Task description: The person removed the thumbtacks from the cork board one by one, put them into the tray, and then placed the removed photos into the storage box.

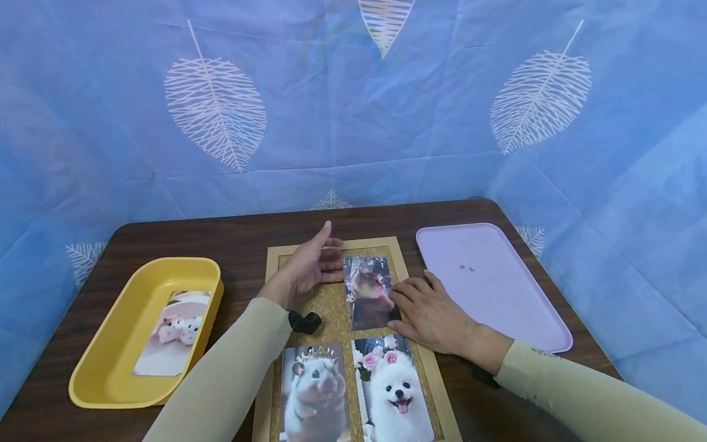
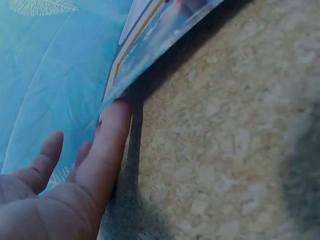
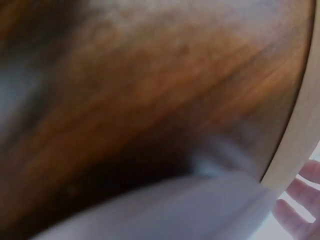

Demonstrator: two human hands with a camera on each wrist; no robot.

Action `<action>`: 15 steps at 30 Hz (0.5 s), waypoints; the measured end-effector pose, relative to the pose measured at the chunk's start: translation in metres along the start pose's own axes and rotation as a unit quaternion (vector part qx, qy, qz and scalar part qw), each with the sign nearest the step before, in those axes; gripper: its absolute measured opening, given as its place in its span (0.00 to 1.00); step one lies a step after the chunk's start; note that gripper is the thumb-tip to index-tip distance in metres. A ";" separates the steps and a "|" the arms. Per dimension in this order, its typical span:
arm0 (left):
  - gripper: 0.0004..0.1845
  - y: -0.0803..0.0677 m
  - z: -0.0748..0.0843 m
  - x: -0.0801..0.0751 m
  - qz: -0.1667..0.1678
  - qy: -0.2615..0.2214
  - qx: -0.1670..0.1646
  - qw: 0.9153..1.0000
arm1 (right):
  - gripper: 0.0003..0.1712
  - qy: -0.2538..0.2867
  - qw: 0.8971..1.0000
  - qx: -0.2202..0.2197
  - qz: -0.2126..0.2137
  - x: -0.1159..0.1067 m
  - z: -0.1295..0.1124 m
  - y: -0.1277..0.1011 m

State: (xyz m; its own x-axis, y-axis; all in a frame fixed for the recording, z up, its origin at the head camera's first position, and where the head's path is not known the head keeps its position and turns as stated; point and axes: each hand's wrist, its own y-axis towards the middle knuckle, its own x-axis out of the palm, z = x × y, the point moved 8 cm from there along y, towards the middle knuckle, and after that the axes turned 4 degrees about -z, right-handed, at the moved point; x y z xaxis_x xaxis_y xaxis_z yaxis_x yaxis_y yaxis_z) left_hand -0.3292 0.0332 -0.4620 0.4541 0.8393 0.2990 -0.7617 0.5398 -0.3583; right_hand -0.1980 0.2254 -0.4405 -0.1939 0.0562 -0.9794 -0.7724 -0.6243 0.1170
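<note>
Keep both flat, unclenched hands, left hand (image 1: 309, 267) and right hand (image 1: 428, 313), steadying the photo (image 1: 369, 292) squarely at the cork board's (image 1: 331, 304) centre.

Counts on the table

Four photos: three on the one cork board (image 1: 331, 304) — far (image 1: 369, 293), near left (image 1: 316, 393), near right (image 1: 393, 388) — and one (image 1: 173, 331) in the yellow tray (image 1: 110, 344). Two trays: yellow left, lilac (image 1: 491, 282) right. Two hands.
</note>
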 end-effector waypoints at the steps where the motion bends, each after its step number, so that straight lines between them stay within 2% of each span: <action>1: 0.45 -0.001 -0.001 0.001 -0.008 0.001 -0.004 1.000 | 0.34 0.002 1.000 0.000 0.002 0.000 0.000 0.000; 8: 0.45 -0.005 -0.008 0.007 -0.060 0.019 -0.023 0.998 | 0.34 0.008 1.000 0.006 0.004 0.001 0.000 0.000; 15: 0.40 -0.008 -0.017 0.014 -0.087 0.031 -0.033 0.995 | 0.39 0.007 1.000 0.022 -0.008 0.005 0.001 -0.001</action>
State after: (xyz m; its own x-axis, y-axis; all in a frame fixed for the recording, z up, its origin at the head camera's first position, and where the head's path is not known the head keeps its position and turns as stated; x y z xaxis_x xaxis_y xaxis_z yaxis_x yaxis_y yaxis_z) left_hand -0.3089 0.0414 -0.4695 0.6056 0.7346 0.3060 -0.6388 0.6781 -0.3635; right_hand -0.1990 0.2272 -0.4453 -0.1724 0.0557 -0.9835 -0.8013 -0.5885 0.1072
